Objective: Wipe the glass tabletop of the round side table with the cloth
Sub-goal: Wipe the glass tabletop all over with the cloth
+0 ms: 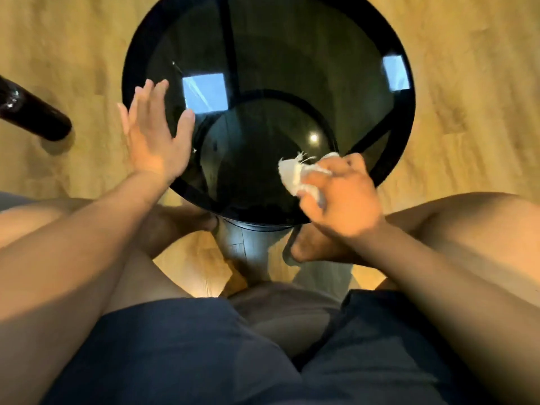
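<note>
The round side table has a dark glass top (292,59) in a black rim, seen from straight above between my knees. My right hand (342,197) grips a crumpled white cloth (295,173) at the near right part of the glass. The cloth sticks out to the left of my fingers, with frayed threads at its top. My left hand (152,133) is flat with straight fingers over the table's left edge. Whether its palm touches the glass cannot be told.
A dark round furniture leg (32,112) stands on the wooden floor (473,97) to the left of the table. My bare knees flank the table's near edge, and my feet show beneath it. The table's black frame bars show through the glass.
</note>
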Motion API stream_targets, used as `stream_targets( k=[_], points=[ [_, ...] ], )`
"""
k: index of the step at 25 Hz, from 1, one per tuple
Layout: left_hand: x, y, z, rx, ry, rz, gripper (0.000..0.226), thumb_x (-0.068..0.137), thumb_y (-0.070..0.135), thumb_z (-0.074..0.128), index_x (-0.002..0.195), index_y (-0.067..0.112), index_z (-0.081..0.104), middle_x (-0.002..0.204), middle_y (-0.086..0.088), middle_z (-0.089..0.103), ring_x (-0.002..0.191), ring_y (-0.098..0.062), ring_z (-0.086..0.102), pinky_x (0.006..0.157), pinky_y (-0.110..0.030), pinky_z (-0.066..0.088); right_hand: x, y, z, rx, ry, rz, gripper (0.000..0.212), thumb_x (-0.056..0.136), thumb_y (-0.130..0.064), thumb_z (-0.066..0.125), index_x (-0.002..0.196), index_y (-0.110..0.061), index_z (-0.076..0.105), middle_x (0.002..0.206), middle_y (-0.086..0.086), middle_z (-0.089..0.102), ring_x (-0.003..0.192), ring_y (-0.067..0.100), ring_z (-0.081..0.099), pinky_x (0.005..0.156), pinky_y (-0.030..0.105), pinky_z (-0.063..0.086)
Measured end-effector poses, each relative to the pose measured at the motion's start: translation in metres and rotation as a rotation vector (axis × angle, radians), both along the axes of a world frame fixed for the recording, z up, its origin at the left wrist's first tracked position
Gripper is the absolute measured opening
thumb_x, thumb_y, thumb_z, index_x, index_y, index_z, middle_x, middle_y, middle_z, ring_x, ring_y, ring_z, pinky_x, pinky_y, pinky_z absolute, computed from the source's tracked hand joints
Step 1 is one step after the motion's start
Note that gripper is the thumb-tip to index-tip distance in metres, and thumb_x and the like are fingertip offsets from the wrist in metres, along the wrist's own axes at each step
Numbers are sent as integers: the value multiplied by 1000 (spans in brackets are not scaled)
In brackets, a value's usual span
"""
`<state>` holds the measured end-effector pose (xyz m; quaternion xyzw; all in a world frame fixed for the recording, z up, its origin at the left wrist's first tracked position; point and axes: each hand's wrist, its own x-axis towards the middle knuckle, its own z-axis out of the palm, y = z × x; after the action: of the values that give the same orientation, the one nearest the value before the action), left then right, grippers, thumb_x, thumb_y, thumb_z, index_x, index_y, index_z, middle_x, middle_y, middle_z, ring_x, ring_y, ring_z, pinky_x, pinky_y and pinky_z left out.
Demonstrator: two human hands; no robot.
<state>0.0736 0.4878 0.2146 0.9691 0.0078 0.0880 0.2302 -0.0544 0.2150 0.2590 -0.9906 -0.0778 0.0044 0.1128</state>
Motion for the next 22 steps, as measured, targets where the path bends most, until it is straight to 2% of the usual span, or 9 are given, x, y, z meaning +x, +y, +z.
stream_targets(
  k=[3,6,9,11,13,15,18,20,22],
  points=[
    [-3,1,4,-10,-6,-10,63,94,48,34,149,16,35,157,-11,33,148,-28,22,121,-52,5,-8,91,12,87,95,252,30,87,-42,59,92,-18,75,105,12,65,91,35,51,76,44,45],
    [-2,-1,6,-26,-16,-24,63,94,47,34,148,16,35,157,-11,34,148,-29,22,121,-52,5,-1,70,22,-25,175,395,29,88,-50,59,93,-25,74,112,2,60,95,29,48,74,38,46],
    [-2,-1,6,-6,-11,-15,61,96,48,32,148,17,33,157,-10,33,149,-28,21,122,-51,5,23,-54,38,-213,330,166,23,83,-49,62,87,-30,73,111,-3,60,97,26,58,77,33,49],
    [-2,0,5,-12,-24,-2,61,96,48,33,148,17,33,157,-9,33,148,-28,22,122,-50,4,58,-115,58,-343,355,-75,19,81,-43,60,84,-26,70,100,7,64,78,30,66,65,31,52],
    [-2,0,4,-34,-22,-2,61,96,48,34,148,17,34,156,-10,35,148,-29,23,122,-49,3,77,-130,63,-323,331,-226,12,84,-34,63,86,-23,66,94,15,65,61,27,64,48,23,49],
    [-2,1,5,-55,-22,-4,61,95,49,36,148,17,35,155,-10,37,147,-30,25,122,-50,5,69,-109,48,-312,298,-250,8,84,-29,63,88,-23,63,93,15,64,67,29,65,54,24,49],
    [-2,1,5,-66,-34,-9,60,95,48,38,146,16,38,153,-10,39,146,-30,27,122,-51,7,21,-34,31,-230,195,-159,20,86,-43,56,89,-27,68,93,6,66,79,30,66,68,32,51],
    [-2,1,8,-81,-30,-27,59,95,47,39,145,15,39,152,-11,41,146,-31,28,121,-52,7,-5,31,19,-177,75,-26,21,84,-44,62,82,-25,71,85,2,66,74,27,65,64,33,53],
    [-4,2,10,-92,-31,-34,59,95,46,39,144,14,39,151,-12,41,145,-31,28,121,-53,7,-13,85,15,-22,14,121,23,81,-40,67,88,-19,73,91,7,68,79,30,64,64,37,54]
  ],
)
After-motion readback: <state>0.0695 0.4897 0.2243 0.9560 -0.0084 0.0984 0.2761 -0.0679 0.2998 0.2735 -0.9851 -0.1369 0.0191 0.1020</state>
